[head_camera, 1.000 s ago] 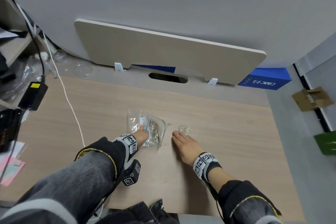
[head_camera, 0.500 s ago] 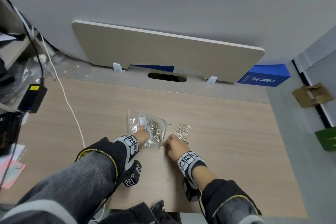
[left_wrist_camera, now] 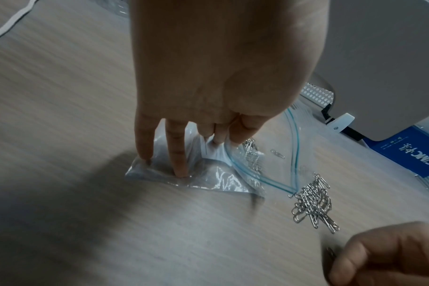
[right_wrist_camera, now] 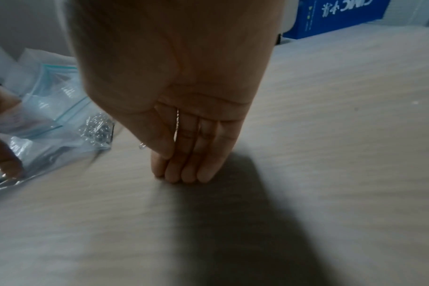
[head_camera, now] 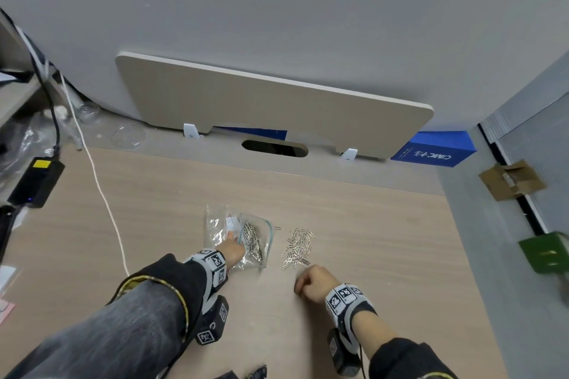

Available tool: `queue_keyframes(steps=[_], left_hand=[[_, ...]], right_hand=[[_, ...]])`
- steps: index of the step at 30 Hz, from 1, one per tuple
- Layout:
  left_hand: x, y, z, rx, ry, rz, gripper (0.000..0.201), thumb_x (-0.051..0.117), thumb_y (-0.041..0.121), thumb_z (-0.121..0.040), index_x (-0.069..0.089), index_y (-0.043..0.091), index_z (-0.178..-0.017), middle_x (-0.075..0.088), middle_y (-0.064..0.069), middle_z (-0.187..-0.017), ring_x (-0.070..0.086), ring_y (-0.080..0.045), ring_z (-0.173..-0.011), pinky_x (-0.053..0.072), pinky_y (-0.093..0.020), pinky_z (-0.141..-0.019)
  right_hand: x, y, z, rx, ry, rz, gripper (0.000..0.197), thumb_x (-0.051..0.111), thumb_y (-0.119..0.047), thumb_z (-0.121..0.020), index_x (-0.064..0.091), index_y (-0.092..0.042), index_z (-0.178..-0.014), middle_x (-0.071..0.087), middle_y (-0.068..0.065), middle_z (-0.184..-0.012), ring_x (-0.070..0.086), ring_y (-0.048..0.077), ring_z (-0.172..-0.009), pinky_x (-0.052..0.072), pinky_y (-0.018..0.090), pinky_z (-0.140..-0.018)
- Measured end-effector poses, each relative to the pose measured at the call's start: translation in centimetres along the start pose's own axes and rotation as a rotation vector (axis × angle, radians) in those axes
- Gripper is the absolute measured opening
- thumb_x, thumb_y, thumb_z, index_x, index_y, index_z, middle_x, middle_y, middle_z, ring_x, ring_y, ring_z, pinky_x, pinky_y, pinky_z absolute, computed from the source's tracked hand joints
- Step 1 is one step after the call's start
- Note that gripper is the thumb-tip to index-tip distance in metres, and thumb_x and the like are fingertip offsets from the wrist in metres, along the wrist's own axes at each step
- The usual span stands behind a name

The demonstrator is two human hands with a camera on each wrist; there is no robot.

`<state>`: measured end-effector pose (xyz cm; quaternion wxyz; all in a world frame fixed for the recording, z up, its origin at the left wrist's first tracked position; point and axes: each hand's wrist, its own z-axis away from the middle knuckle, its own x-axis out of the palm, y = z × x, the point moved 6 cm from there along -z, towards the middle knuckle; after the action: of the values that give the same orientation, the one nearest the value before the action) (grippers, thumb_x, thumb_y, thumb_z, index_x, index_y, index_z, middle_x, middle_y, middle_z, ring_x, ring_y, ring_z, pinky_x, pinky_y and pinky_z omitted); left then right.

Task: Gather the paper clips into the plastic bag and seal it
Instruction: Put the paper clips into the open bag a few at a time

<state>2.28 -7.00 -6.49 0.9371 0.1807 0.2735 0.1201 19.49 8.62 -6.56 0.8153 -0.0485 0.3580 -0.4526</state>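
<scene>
A clear plastic bag (head_camera: 252, 237) with a blue zip strip (left_wrist_camera: 295, 154) lies on the wooden desk (head_camera: 369, 255) and holds a heap of paper clips. My left hand (head_camera: 235, 244) presses two straight fingers (left_wrist_camera: 180, 168) on the bag, and its other fingers pinch the upper lip, so the mouth gapes. A loose pile of silver paper clips (head_camera: 297, 248) lies just right of the mouth, and one stray clip (head_camera: 278, 228) lies beyond it. My right hand (head_camera: 300, 284), curled, sits in front of the pile. Thumb and fingers pinch a paper clip (right_wrist_camera: 142, 146), and the fingertips (right_wrist_camera: 184, 178) touch the desk.
A white cable (head_camera: 101, 194) runs down the desk on the left, near a black power adapter (head_camera: 35, 181). A beige panel (head_camera: 271, 114) and a blue box (head_camera: 431, 151) stand behind the desk. Cardboard (head_camera: 511, 180) and a green object (head_camera: 545, 252) lie off the right edge.
My right hand went from lying flat beside the pile to curled near the bag's mouth, then drew back towards me with a clip. The left hand stayed on the bag.
</scene>
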Motion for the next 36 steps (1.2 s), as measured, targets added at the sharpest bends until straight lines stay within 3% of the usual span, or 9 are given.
queue_keyframes(steps=[3,7,11,14,19,25,28,30,36], left_hand=[[0.1,0.3,-0.2,0.014,-0.005,-0.047,0.048,0.029,0.008,-0.1,0.024,-0.005,-0.146,0.024,-0.024,-0.154,0.052,-0.028,-0.122,0.044,-0.03,-0.094],[0.2,0.0,0.0,0.009,0.032,-0.047,0.053,0.035,0.017,-0.101,0.021,-0.001,-0.149,0.034,-0.022,-0.15,0.038,-0.033,-0.137,0.032,-0.036,-0.111],[0.3,0.3,0.5,0.008,0.018,-0.051,0.055,0.035,0.015,-0.101,0.014,0.002,-0.151,0.028,-0.02,-0.154,0.034,-0.032,-0.14,0.029,-0.035,-0.112],[0.2,0.6,0.7,0.006,-0.031,-0.085,0.049,0.032,0.01,-0.1,0.025,-0.005,-0.145,0.036,-0.022,-0.149,0.055,-0.028,-0.108,0.048,-0.027,-0.077],[0.0,0.5,0.4,-0.008,-0.058,-0.033,0.062,0.032,0.006,-0.096,0.004,0.0,-0.151,0.056,-0.018,-0.119,0.044,-0.009,-0.06,0.033,-0.019,-0.049],[0.1,0.5,0.2,0.036,-0.075,-0.128,0.058,0.032,0.008,-0.097,0.011,-0.003,-0.149,0.038,-0.023,-0.147,0.045,-0.007,-0.061,0.032,-0.016,-0.05],[-0.2,0.2,-0.2,0.02,-0.065,-0.072,0.053,0.031,0.01,-0.097,0.02,-0.007,-0.146,0.029,-0.021,-0.151,0.061,-0.018,-0.084,0.037,-0.018,-0.058],[-0.1,0.1,-0.5,0.019,-0.065,-0.048,0.048,0.031,0.01,-0.098,0.028,-0.014,-0.14,0.032,-0.025,-0.149,0.056,-0.014,-0.072,0.035,-0.018,-0.054],[0.2,0.4,0.0,0.063,-0.13,-0.137,0.064,0.032,0.01,-0.097,0.0,0.003,-0.152,0.045,-0.027,-0.139,0.042,-0.008,-0.058,0.034,-0.022,-0.051]], right_hand=[[-0.5,-0.3,-1.0,-0.006,0.118,-0.089,0.044,0.041,0.003,-0.071,0.06,-0.033,-0.054,0.064,-0.019,-0.067,0.064,0.011,-0.085,0.046,0.012,-0.079],[-2.5,-0.9,-1.3,-0.033,0.295,-0.159,0.042,0.045,0.003,-0.077,0.06,-0.034,-0.064,0.069,-0.002,-0.089,0.065,0.019,-0.095,0.048,0.024,-0.091],[-4.6,-0.3,-0.7,0.064,0.483,-0.121,0.022,0.051,-0.01,-0.086,0.064,-0.02,-0.101,0.059,0.004,-0.115,0.063,0.022,-0.099,0.049,0.03,-0.088],[-4.5,-0.2,-0.7,0.129,0.46,-0.063,0.05,0.067,-0.035,-0.082,0.047,-0.018,-0.124,0.041,0.005,-0.122,0.061,0.028,-0.102,0.05,0.034,-0.088],[-3.8,-1.8,-1.6,0.092,0.389,0.209,0.106,0.078,-0.057,-0.064,0.021,-0.022,-0.146,0.027,0.007,-0.139,0.046,0.031,-0.122,0.047,0.041,-0.097],[-3.4,-2.4,-2.8,0.028,0.348,0.345,0.111,0.076,-0.059,-0.065,0.013,-0.022,-0.149,0.019,0.007,-0.149,0.039,0.032,-0.127,0.046,0.042,-0.098],[-3.7,-2.8,-3.0,-0.02,0.364,0.345,0.098,0.077,-0.055,-0.065,0.027,-0.022,-0.142,0.028,0.006,-0.14,0.043,0.03,-0.121,0.049,0.042,-0.093],[-3.8,-3.0,-3.1,-0.048,0.362,0.334,0.098,0.078,-0.053,-0.065,0.026,-0.024,-0.142,0.03,0.006,-0.137,0.044,0.029,-0.119,0.05,0.043,-0.091],[-3.9,-3.4,-3.2,-0.032,0.358,0.311,0.078,0.078,-0.046,-0.069,0.038,-0.02,-0.131,0.033,0.007,-0.128,0.046,0.03,-0.114,0.051,0.041,-0.086]])
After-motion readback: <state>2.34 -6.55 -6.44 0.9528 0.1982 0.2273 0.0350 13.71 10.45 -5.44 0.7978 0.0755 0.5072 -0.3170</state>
